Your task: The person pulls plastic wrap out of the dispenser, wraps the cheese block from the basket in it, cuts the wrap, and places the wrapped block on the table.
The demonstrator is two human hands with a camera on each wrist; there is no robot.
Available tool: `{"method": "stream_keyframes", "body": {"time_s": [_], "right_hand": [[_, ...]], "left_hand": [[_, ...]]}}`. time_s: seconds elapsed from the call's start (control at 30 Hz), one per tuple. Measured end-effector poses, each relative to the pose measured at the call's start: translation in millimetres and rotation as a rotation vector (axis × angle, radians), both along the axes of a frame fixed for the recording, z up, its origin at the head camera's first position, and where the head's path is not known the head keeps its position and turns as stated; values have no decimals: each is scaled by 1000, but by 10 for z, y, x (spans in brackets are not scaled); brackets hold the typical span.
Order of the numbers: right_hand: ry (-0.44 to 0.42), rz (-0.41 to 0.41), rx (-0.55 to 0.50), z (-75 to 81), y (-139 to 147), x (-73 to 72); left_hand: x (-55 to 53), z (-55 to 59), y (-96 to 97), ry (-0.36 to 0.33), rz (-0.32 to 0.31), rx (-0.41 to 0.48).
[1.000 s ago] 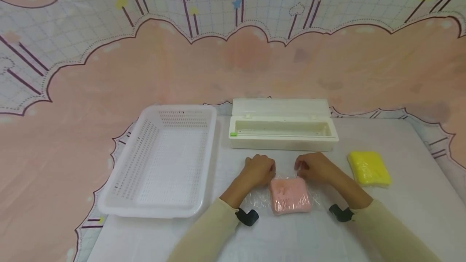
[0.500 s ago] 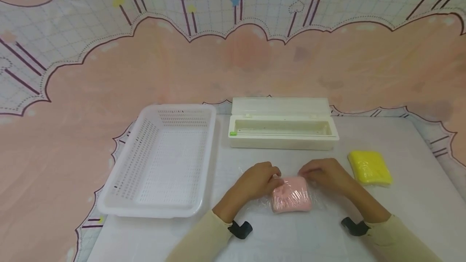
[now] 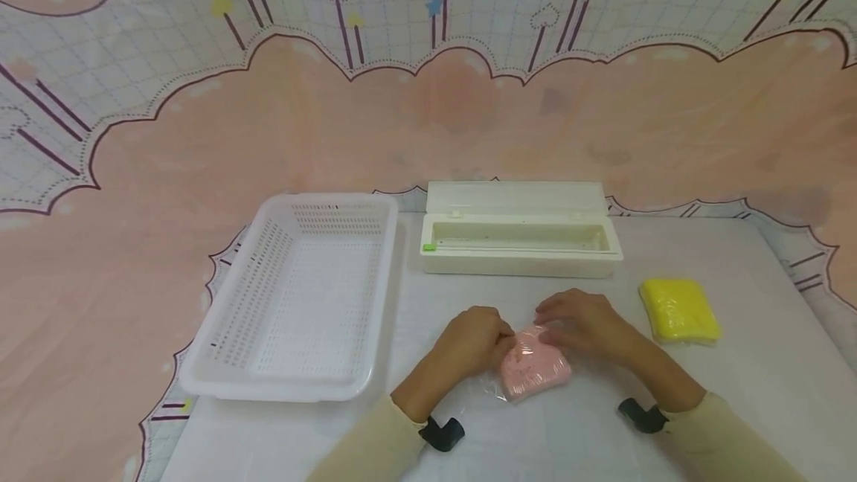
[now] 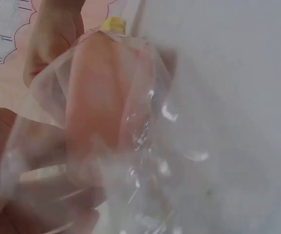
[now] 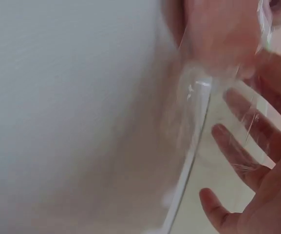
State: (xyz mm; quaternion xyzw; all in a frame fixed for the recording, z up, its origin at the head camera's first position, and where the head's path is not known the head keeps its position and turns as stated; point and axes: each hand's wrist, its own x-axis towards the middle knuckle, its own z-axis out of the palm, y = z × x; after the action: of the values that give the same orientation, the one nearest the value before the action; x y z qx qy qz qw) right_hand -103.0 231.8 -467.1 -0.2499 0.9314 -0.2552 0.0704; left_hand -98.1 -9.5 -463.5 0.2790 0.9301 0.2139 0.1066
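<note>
A soft-looking pink square block [image 3: 534,369] in clear plastic film stands tilted up from the white table, its far edge raised between both hands. At its left far corner the left hand [image 3: 474,344] grips block and film with bent fingers. The right hand [image 3: 585,326] holds the far right edge between thumb and forefinger. In the right wrist view, its other fingers [image 5: 235,151] spread out behind loose film. Film [image 4: 150,161] hangs crumpled around the pink block [image 4: 99,97] in the left wrist view, partly covering the left hand [image 4: 33,170].
A white perforated basket [image 3: 384,296] stands on the left. Behind the hands sits a long cream box [image 3: 522,265], lid raised, with a green slider [image 3: 429,248] on its front rail. A film-wrapped yellow square block [image 3: 679,311] lies to the right.
Both hands have come down nearer the pink block, from the film beyond its far edge onto its far corners. The block has gone from lying flat to tilted and turned slightly.
</note>
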Motion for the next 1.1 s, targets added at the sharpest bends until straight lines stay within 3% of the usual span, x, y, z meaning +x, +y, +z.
{"method": "stream_keyframes", "body": {"time_s": [0.13,0.23,0.33,0.43,0.5,0.6,0.7,0.8,0.9,1.0,1.1], "right_hand": [[121,30,46,3,-104,-47],[155,-1,80,13,-168,-60],[172,-86,102,29,-199,-35],[142,-213,82,83,-211,48],[1,-265,32,138,-224,129],[-329,-293,-85,149,-279,269],[-631,-295,-277,68,-349,380],[-759,-307,-468,-14,-394,447],[-788,-330,-533,-40,-407,495],[-733,-365,-508,-38,-418,545],[-603,-418,-458,-28,-432,590]], "left_hand": [[17,-40,2,-121,87,94],[41,-92,-7,-175,163,184],[70,-138,-38,-166,252,296],[80,-180,-99,-70,352,369],[83,-209,-139,10,402,361],[105,-237,-162,115,413,241],[157,-239,-137,110,387,171],[219,-219,-149,29,365,205],[274,-191,-209,-119,361,313],[333,-142,-279,-255,382,416],[389,-83,-342,-341,375,529]]}}
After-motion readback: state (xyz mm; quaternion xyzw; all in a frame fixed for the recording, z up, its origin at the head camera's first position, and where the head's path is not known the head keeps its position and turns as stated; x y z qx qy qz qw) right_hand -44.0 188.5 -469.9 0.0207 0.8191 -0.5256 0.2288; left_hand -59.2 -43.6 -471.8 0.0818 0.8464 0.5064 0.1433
